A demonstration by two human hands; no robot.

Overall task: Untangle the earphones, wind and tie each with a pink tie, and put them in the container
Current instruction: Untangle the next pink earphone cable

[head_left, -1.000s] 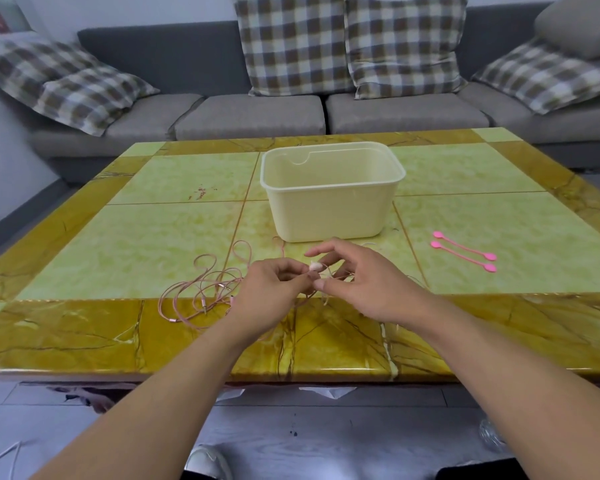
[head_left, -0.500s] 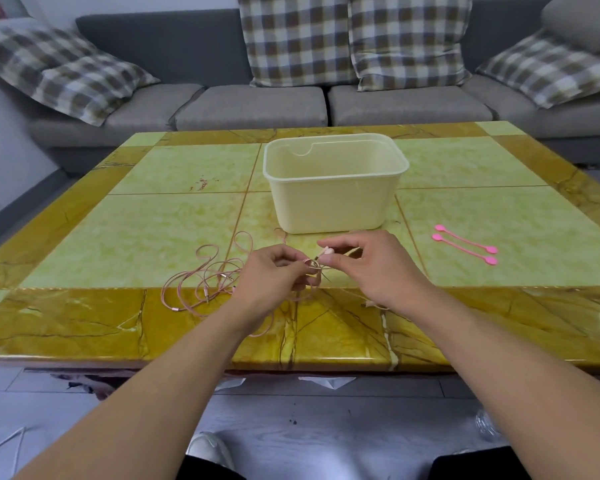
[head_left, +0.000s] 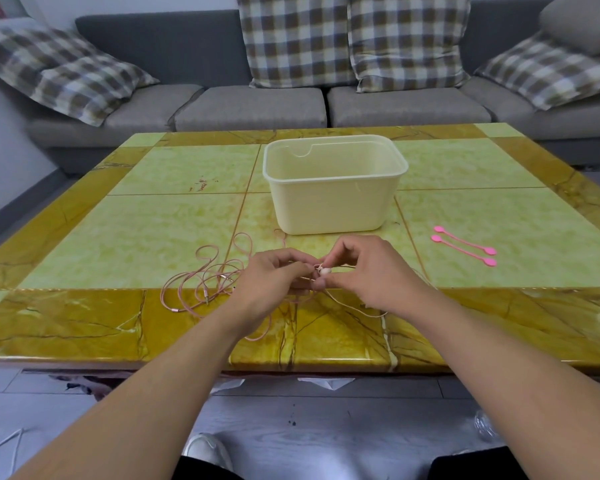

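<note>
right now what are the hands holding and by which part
Both hands, left hand and right hand, pinch the pink earphones at the white earbud end.

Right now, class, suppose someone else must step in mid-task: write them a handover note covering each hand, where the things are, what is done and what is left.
Left hand: pinching pink cable at the knot.
Right hand: pinching the white earbud and its cable.
Earphones: a tangled pink heap on the table, left of the hands, with a strand trailing under the right wrist.
Pink ties: two, lying unused to the right.
Container: behind the hands, nothing visible inside.
Done: nothing finished.
Left: untangle, wind, tie each, put them in the container.
</note>
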